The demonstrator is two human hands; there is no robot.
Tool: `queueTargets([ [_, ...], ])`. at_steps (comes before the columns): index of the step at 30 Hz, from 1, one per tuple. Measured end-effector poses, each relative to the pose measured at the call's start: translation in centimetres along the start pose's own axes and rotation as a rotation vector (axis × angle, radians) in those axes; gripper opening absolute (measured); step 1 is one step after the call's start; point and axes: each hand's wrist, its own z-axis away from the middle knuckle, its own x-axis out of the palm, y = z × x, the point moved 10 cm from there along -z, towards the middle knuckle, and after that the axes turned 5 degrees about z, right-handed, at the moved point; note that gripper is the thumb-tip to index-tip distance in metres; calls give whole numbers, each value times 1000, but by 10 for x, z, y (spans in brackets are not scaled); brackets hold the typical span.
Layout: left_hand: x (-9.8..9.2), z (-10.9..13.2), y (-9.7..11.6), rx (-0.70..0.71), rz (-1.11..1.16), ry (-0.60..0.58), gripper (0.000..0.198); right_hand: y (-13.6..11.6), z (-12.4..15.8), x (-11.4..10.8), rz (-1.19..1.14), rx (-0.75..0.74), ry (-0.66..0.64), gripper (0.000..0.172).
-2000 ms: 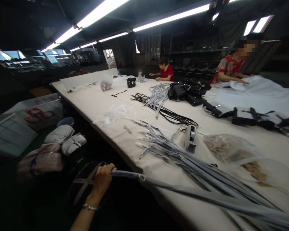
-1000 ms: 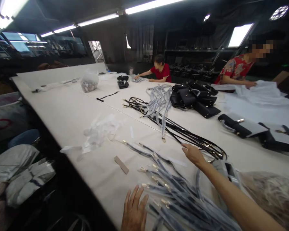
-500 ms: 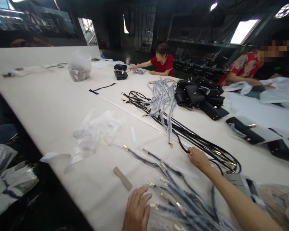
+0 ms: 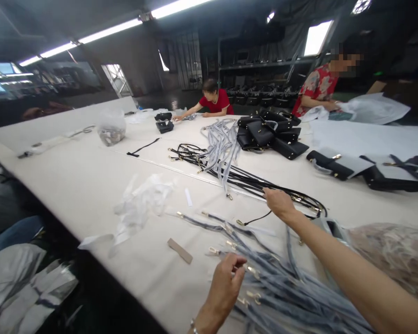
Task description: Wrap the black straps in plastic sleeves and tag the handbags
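My right hand [image 4: 279, 203] reaches out over the white table [image 4: 73, 185] and pinches one black strap [image 4: 256, 219], whose gold-clipped end dangles just above the cloth. Beside it lies the bundle of black straps [image 4: 244, 178]. My left hand [image 4: 225, 285] is curled near the front edge, fingertips pinched on the clip end of a plastic-wrapped grey strap in the pile [image 4: 282, 287] in front of me.
Crumpled clear plastic [image 4: 139, 204] and a small card strip [image 4: 180, 250] lie to the left. Further grey straps [image 4: 221, 144], black bags [image 4: 268, 134] and a tape dispenser [image 4: 329, 227] sit beyond. Two people [image 4: 214, 102] work across the table. Filled bags [image 4: 24, 273] lie on the floor.
My right hand has closed on a black strap and drawn its end out of the bundle. My left hand went from flat on the grey straps to a pinch on one.
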Motion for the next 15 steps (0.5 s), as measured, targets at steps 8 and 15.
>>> queueTargets([
  [8, 13, 29, -5, -146, 211, -10, 20, -20, 44, -58, -310, -94, -27, 20],
  [15, 38, 13, 36, -331, 1203, 31, 43, -75, 215, -76, -647, -482, -200, 32],
])
